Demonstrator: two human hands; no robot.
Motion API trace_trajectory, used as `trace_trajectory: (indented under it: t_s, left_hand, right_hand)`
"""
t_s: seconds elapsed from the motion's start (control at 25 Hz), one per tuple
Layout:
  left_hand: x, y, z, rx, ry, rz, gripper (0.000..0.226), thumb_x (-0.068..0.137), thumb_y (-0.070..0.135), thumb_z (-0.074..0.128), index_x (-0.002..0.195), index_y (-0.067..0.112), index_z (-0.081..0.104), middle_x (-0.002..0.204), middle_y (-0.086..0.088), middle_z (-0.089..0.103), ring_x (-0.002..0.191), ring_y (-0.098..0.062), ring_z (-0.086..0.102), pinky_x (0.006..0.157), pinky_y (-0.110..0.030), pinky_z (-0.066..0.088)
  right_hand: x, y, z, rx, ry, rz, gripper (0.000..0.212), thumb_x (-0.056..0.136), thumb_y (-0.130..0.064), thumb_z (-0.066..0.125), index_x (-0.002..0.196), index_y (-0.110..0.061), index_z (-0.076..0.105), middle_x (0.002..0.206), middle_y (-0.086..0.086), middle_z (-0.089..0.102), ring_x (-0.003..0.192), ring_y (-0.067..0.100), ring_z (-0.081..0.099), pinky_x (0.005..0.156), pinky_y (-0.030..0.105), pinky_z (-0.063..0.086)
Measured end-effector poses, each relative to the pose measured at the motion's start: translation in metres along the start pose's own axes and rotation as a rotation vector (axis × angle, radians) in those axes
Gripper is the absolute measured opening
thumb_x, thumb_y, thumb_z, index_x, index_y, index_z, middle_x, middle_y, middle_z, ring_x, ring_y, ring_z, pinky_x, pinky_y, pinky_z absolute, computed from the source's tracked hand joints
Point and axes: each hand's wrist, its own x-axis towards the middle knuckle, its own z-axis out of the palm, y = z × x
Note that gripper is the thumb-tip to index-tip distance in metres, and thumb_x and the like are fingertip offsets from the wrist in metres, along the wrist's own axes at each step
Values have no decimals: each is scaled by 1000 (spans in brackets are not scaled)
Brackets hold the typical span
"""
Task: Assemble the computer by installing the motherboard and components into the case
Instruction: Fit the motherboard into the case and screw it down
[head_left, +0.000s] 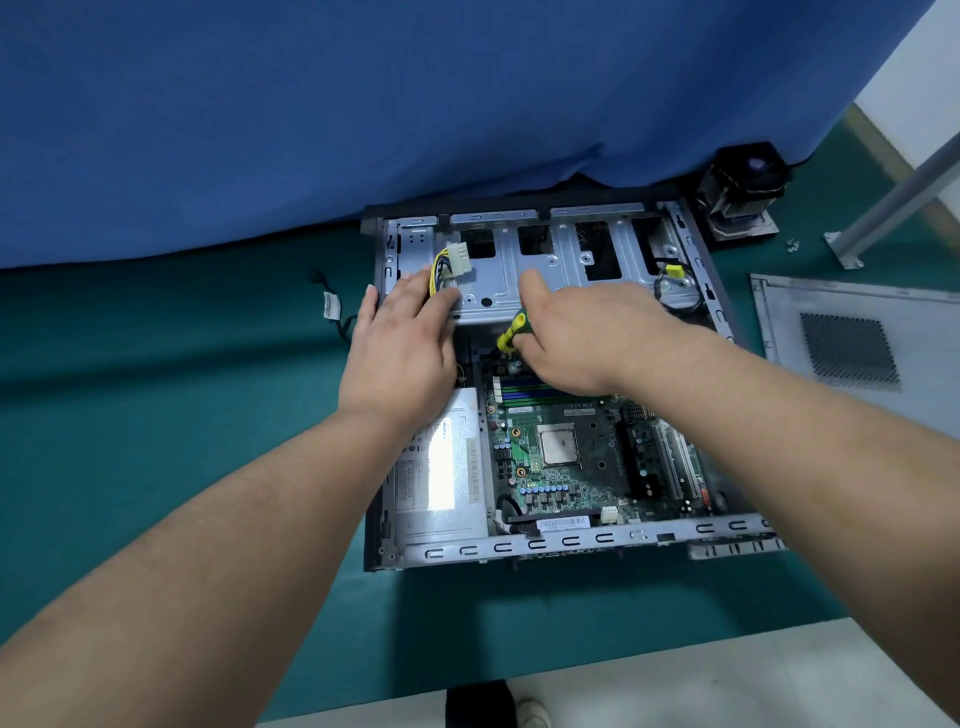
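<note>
your right hand (576, 338) grips the screwdriver (511, 332) over the motherboard (566, 467); your left hand (400, 343) rests flat, fingers straight, on the drive cage (535, 260).

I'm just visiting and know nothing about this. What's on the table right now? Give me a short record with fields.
surface: green mat on a table
main item: open computer case, lying flat
inside the case: motherboard, silver power supply, drive cage
left hand: fingers straight, resting on the drive cage beside a yellow-wired connector
right hand: grips a green and yellow screwdriver above the motherboard
beside the case: side panel, cooler
</note>
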Motion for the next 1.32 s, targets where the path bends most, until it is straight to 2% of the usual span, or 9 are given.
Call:
trace_trajectory:
  t_s: [0.16,0.4,0.68,0.84,0.92,1.04,1.12,1.2,1.32]
  left_hand:
    - [0,1,-1,0,-16,-7,40,104,23,44,143,23,53,158,-6,42,151,-22,29,127,-49,10]
    - [-1,2,-4,-15,-49,-6,42,102,19,47,143,22,52,161,-8,37,152,-26,28,127,-50,9]
    - [-3,4,-8,-13,-65,12,42,105,24,43,147,27,45,165,-6,30,154,-28,23,128,-51,6]
    - [-8,11,-14,126,-90,39,54,101,17,51,150,31,37,170,-4,14,155,-35,8,125,-52,-2]
    - [-13,19,-17,140,-88,96,40,101,21,53,140,26,49,160,-7,35,146,-36,25,122,-51,14]
    - [-29,54,-23,-195,-212,69,34,106,45,41,125,27,63,117,10,67,112,-12,56,100,-35,47]
    - [-32,91,-32,-706,-329,-253,32,105,52,44,107,33,69,96,15,73,86,-2,63,81,-33,54]
    - [-22,122,-35,-1027,-297,-501,31,104,48,54,93,24,70,87,4,74,76,-13,66,73,-40,53]
    - [3,154,-39,-1063,-300,-485,32,102,36,61,88,8,68,83,-4,74,72,-17,66,71,-39,50]
  right_hand:
    - [2,-6,-3,-60,29,107,51,104,-62,28,118,-16,43,106,10,69,99,35,66,63,39,30]
    - [-6,-22,0,182,-68,177,37,103,-56,39,103,-23,24,92,4,62,74,29,52,54,35,29]
    - [-37,-9,-7,604,88,445,31,102,-51,47,117,-24,47,75,-3,62,63,18,61,51,31,41]
    - [-75,15,-15,1016,109,543,12,98,-45,57,104,-34,56,75,-2,73,54,10,61,50,30,46]
    - [-93,23,-18,1166,138,584,6,97,-38,61,101,-33,59,80,-5,76,64,11,68,58,33,51]
    - [-119,32,-18,1439,186,644,9,94,-23,62,101,-18,60,85,5,78,68,15,67,61,30,45]
    - [-134,34,-14,1591,182,645,7,95,-9,59,102,-10,57,87,13,77,69,19,64,60,30,45]
    - [-143,37,-10,1603,94,623,12,94,-3,57,104,-9,54,89,13,77,70,19,65,62,32,46]
    - [-147,44,-8,1486,-92,549,17,95,-12,56,109,-20,51,92,6,78,72,15,68,68,32,48]
